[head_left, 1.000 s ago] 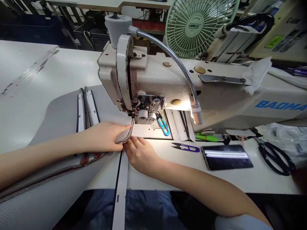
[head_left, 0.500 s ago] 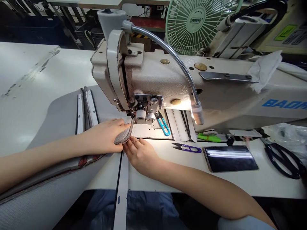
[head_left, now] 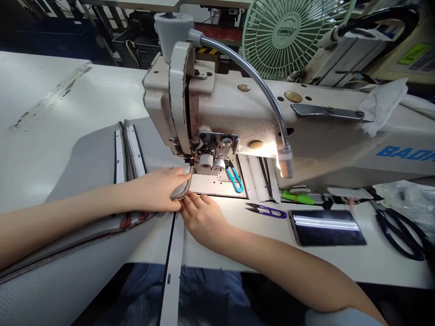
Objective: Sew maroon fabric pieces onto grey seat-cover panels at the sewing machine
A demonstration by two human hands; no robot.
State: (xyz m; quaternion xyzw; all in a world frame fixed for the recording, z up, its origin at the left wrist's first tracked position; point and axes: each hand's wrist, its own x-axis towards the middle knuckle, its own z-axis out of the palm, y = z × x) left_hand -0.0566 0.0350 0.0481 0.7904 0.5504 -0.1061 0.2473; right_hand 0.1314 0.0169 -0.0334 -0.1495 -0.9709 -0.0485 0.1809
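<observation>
Grey padded fabric (head_left: 181, 189) runs under the needle area of a white sewing machine (head_left: 217, 111), its bound edge curving toward me. My left hand (head_left: 163, 188) is closed on the fabric, thumb on top near the presser foot; its other fingers are partly hidden. At the near corner of that edge, my right hand (head_left: 204, 219) pinches the fabric with its fingertips. A long white strip with a dark edge (head_left: 172, 267) hangs down from below the hands over the table's front edge. More of the grey panel (head_left: 88, 163) spreads to the left, with white strips (head_left: 136, 151) attached.
Right of the needle lie blue thread snips (head_left: 234, 177), purple snips (head_left: 268, 210), a phone (head_left: 328, 227), black-handled scissors (head_left: 403, 233) and a green-handled tool (head_left: 298, 197). A bendable lamp (head_left: 285, 163) lights the machine bed. Behind stands a green fan (head_left: 288, 36).
The view has shifted slightly, so the machine appears farther right. Both hands keep their hold on the fabric, and their place beside the needle is nearly the same.
</observation>
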